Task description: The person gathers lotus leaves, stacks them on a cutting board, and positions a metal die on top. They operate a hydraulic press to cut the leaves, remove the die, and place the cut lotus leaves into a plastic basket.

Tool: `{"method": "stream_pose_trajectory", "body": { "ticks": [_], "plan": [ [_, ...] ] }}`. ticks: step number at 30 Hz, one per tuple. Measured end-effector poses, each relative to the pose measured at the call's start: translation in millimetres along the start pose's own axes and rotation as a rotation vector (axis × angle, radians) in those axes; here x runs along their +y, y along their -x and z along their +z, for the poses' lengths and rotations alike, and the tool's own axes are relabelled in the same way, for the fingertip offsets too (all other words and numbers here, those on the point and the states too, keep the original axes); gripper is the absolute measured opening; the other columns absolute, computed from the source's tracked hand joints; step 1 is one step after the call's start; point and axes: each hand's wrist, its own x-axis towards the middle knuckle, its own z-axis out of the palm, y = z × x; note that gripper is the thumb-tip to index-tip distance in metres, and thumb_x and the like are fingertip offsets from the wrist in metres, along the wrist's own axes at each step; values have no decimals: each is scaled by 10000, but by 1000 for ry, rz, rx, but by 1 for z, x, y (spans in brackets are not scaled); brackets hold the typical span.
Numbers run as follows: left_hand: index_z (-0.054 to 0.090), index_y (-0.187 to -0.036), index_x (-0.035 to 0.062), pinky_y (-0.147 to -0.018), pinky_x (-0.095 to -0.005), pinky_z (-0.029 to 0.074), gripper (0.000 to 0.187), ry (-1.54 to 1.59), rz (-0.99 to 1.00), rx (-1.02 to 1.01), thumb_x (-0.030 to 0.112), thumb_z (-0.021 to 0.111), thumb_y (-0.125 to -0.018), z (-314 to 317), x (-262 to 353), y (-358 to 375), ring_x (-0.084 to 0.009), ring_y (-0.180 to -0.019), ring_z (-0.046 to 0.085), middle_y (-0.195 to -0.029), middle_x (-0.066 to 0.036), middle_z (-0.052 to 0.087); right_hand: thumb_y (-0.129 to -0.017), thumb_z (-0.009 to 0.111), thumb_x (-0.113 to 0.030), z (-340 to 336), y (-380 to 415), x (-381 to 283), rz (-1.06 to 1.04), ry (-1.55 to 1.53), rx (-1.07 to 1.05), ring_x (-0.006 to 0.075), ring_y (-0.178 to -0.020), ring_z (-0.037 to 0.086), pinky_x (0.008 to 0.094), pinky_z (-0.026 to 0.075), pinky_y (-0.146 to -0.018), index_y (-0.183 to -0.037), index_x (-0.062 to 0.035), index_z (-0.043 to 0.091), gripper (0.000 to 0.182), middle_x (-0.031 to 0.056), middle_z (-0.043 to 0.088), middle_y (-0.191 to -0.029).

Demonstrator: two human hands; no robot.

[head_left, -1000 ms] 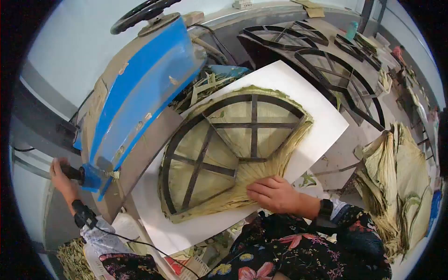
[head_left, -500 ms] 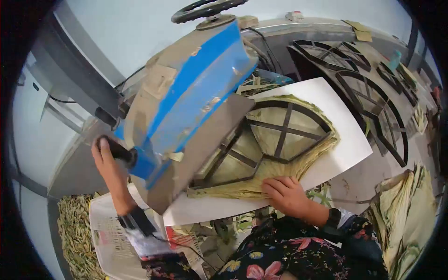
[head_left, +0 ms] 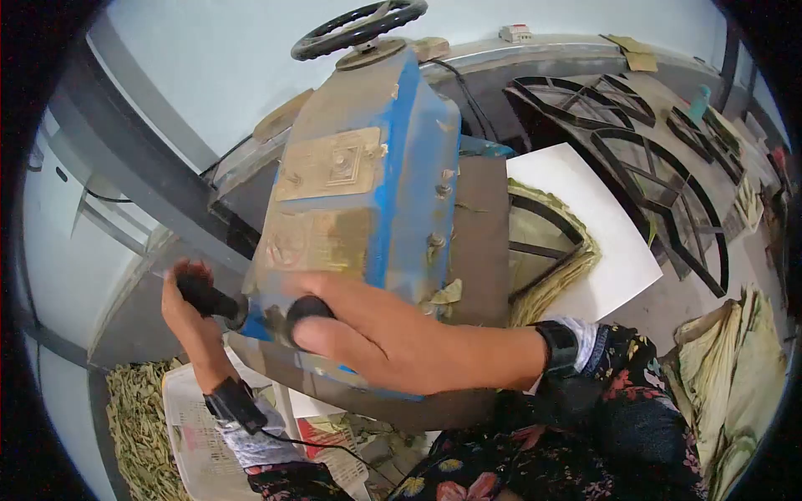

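While the frame (head_left: 536,250) is partly covered by the blue press (head_left: 388,217), handles (head_left: 311,308) are gripped by left hand (head_left: 194,332) and right hand (head_left: 418,349), fingers curled closed.

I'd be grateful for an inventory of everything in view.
Press head: one, blue, centre
Handwheel: one, black, top
Handles: two, black, on press head
Board: one, white, right of centre
Layered leaves: uncountable, pale green, on board
Frames: several, black, on board and beyond
Basket: one, white, lower left
Scraps: heap, greenish, left edge
Leaf stack: one, pale green, lower right
Box: one, whitish, at back
Left hand: one, on handle
Right hand: one, on handle
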Motion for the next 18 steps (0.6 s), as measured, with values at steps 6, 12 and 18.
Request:
{"method": "stream_pose_trajectory", "body": {
  "ticks": [6,12,18],
  "plan": [
    [531,-1022,-7,-609,-298,442,294,141,6,-7,253,509,-886,23,6,37,-198,-670,519,-799,-111,538,-894,496,-230,-25,1,-16,440,-647,-87,114,-671,493,274,425,-628,-798,0,554,256,39,553,-701],
    [530,-1005,23,-601,-290,440,250,133,7,15,235,537,-875,27,1,49,-188,-656,509,-780,-101,529,-923,426,-107,-37,10,-19,504,-685,-164,94,-751,466,248,393,-683,-877,-8,530,151,32,531,-809],
    [522,-998,32,-616,-302,442,249,177,11,2,243,554,-870,24,-11,56,-193,-662,504,-779,-108,531,-922,425,-105,-33,23,-6,462,-664,-106,93,-744,454,252,392,-678,-883,-6,529,149,26,522,-811]
  ]
}}
